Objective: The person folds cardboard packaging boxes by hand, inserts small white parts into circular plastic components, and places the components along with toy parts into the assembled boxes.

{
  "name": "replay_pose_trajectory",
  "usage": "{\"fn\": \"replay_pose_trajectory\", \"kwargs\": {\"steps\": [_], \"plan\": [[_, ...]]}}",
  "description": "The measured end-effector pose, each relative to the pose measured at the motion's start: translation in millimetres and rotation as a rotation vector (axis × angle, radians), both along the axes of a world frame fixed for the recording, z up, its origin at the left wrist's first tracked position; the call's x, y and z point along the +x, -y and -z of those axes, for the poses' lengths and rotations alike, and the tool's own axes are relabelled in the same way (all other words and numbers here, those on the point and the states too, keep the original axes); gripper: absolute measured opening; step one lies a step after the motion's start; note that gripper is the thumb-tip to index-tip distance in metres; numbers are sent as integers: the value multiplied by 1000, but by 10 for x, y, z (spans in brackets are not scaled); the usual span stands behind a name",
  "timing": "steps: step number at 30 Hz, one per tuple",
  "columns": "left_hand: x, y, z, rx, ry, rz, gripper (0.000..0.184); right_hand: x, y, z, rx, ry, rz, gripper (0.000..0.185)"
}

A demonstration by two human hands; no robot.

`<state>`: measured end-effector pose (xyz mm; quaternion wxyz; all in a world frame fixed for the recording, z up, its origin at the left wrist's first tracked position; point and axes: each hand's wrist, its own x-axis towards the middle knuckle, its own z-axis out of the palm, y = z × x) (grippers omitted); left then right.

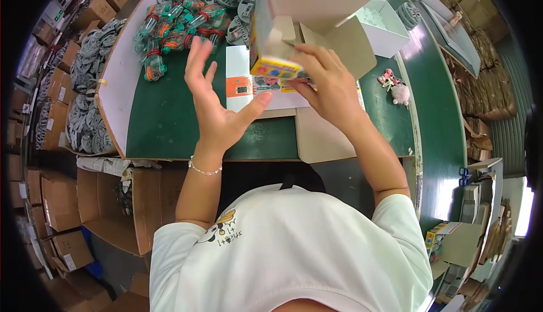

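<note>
left hand [218, 117] and right hand [334, 88] above a green worktable [161, 122]. the left hand's fingers are spread and hold nothing, just beside an open printed carton [277, 67]. the carton stands tilted over the table, flaps raised; the right hand's fingers bend over its inner flaps, thumb lower, though whether they grip cannot be told. clear-and-green plastic pieces [184, 26] lie piled beyond the left hand; a pink pompom [400, 94] lies right of the right hand.

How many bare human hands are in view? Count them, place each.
2: the left hand, spread, left of the open yellow-printed cardboard box; the right hand, at that box's near edge. No others show.
</note>
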<state>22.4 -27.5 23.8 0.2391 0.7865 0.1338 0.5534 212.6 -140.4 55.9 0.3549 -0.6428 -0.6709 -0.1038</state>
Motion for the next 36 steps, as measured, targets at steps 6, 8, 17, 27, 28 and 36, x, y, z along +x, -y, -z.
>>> {"fn": "replay_pose_trajectory", "kwargs": {"steps": [6, 8, 17, 27, 28, 36], "plan": [[-56, 69, 10, 294, -395, -173, 47, 32, -78, 427, -310, 192, -38, 25], [-30, 46, 147, 222, -574, -133, 28, 25, -75, 503, -325, 222, -106, 19], [50, 138, 335, 52, -721, -186, 18, 2, 95, 128, -749, 802, 137, 8], [58, 115, 357, 159, -658, -213, 19, 100, -144, -1, -675, 497, -39, 9], [61, 116, 359, 154, -653, -210, 19, 65, -211, 8, -454, 298, -82, 13], [58, 123, 328, 141, -697, -218, 18, 48, -732, 2, -782, 146, -70, 30]]}}
